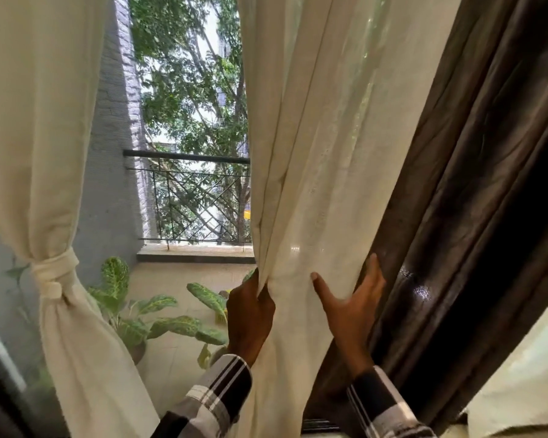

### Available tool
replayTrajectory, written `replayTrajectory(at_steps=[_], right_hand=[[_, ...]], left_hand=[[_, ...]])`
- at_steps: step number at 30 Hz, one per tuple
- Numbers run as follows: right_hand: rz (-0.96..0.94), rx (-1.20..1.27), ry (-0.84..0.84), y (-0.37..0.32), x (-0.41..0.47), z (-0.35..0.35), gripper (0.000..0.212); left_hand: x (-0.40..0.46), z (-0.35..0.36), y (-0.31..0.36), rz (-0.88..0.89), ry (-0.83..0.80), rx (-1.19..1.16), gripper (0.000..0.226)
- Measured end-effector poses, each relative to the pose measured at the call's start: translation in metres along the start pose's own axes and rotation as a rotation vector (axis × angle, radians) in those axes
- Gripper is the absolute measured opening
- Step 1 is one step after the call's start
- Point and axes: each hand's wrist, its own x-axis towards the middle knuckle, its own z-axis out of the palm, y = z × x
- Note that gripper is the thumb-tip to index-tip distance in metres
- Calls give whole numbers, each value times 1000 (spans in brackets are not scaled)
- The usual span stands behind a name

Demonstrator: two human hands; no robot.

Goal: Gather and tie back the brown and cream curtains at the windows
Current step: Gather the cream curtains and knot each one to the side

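A cream curtain (pixel 323 153) hangs loose in the middle, with a dark brown curtain (pixel 475 184) beside it on the right. My left hand (pixel 250 314) pinches the cream curtain's left edge at waist height. My right hand (pixel 351 308) is spread open, palm against the cream cloth, its fingers reaching behind the fold where cream meets brown. On the left, another cream curtain (pixel 35 137) is gathered and bound with a knotted cream tie (pixel 53 273).
Through the gap I see a balcony with a black metal railing (pixel 190 197), a grey wall (pixel 111 172) and trees beyond. Potted plants with large green patterned leaves (pixel 140 314) stand on the balcony floor. A pale cloth (pixel 525 374) fills the lower right corner.
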Motion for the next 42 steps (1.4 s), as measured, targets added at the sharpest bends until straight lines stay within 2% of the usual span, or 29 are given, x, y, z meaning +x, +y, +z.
replayTrajectory(at_steps=[2,3,5,8,11,14,18,22,25,27,30,33,35,37,39,40,42], right_hand=[[87,240,-179,-2,13,7,105],[124,335,-262,-2,14,11,97],[165,361,-322,-4,10,21,74],[143,324,-238,-3,5,33,26],[28,240,-126,1,9,39,10],[-165,9,-84,3,4,47,21],[-327,-142,-148,3,-12,56,26],[-373,-202,-305,7,-27,61,19],[-374,-236,-447,10,-41,60,36],[-317,-252,-508,13,-50,62,44],[-249,-254,-580,10,-57,60,19],[-185,-120,-670,-1,-56,48,4],[-256,-159,-777,-4,-47,42,19],[-330,-155,-909,7,-31,41,55],[-182,33,-1019,18,-12,38,74],[-73,140,-1002,19,-3,37,73],[117,318,-846,18,17,33,64]], left_hand=[[2,3,0,-2,-4,7,34],[3,4,1,-5,-6,6,34],[3,6,4,-6,-16,-3,36],[6,6,6,20,-16,-9,38],[9,4,5,36,-18,17,35],[12,4,1,41,-27,25,32],[14,8,-3,48,-39,41,34],[10,12,0,75,-56,34,44],[7,17,-3,55,-67,48,36],[5,18,-5,41,-79,46,28],[-1,14,3,46,-101,-21,37],[-6,11,7,26,-128,-32,43],[-4,11,5,-7,-86,-3,27],[0,8,4,-20,-34,28,14],[2,4,3,-19,-13,43,15],[3,1,2,-14,-1,50,16],[4,0,-1,-5,20,61,16]])
